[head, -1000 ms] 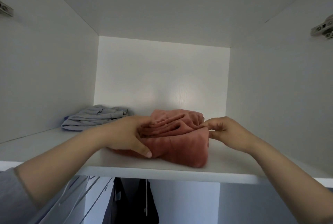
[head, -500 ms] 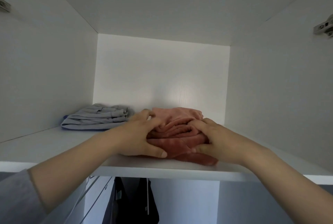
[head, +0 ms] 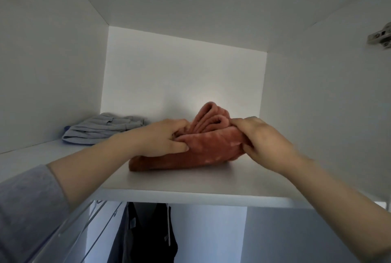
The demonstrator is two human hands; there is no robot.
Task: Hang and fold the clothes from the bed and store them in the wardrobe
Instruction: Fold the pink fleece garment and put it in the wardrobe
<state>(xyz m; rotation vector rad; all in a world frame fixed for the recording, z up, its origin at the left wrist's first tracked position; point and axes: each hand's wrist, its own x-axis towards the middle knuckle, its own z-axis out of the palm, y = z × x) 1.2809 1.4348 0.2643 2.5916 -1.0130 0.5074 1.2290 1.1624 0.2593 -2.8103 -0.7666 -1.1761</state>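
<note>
A folded pink garment [head: 203,152] lies on the white wardrobe shelf [head: 169,190], its folds bulging up at the back. My left hand [head: 160,137] grips its left end, thumb pressed into the front fold. On the right end, my right hand [head: 260,137] has its fingers curled round the cloth. A folded grey garment [head: 101,130] lies apart at the back left of the same shelf.
White side walls, a back panel and a ceiling enclose the compartment. A metal door hinge [head: 380,37] sits on the right wall. Below the shelf a dark garment [head: 148,233] hangs, with pale hanger bars [head: 84,226] at the lower left.
Both hands moved from pressing the top of the pink garment to gripping its two ends. The garment now lies wider along the shelf, with its folds pushed up at the back.
</note>
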